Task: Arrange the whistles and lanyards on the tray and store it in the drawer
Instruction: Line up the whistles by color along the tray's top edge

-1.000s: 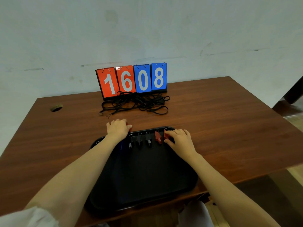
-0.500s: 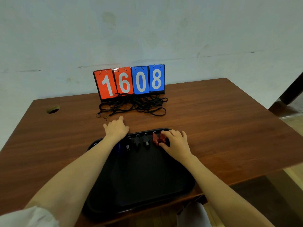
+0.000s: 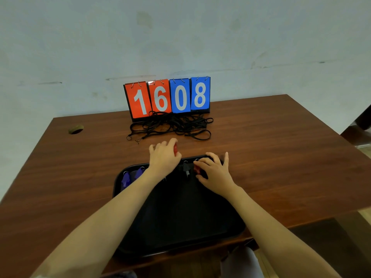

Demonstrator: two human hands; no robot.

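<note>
A black tray point(image 3: 180, 233) lies on the brown table in front of me. Along its far edge stand whistles: two blue whistles point(image 3: 125, 179) at the left, a black whistle point(image 3: 186, 169) in the middle, a red whistle point(image 3: 197, 169) to its right. My left hand point(image 3: 163, 157) lies over the tray's far rim and its fingers curl round another red whistle point(image 3: 175, 149). My right hand point(image 3: 215, 171) rests over the tray's right far corner, fingertips pinching the red whistle in the row. A heap of black lanyards point(image 3: 172, 125) lies beyond the tray.
A flip scoreboard point(image 3: 167, 97) reading 1608 stands at the back of the table point(image 3: 281, 157) against the wall. A round cable hole point(image 3: 75, 129) sits at the back left. The table's right edge drops to the floor.
My left hand has lifted a little past the tray's far rim and now shows a red whistle in its fingers. My right hand has shifted slightly on the red whistle in the row.
</note>
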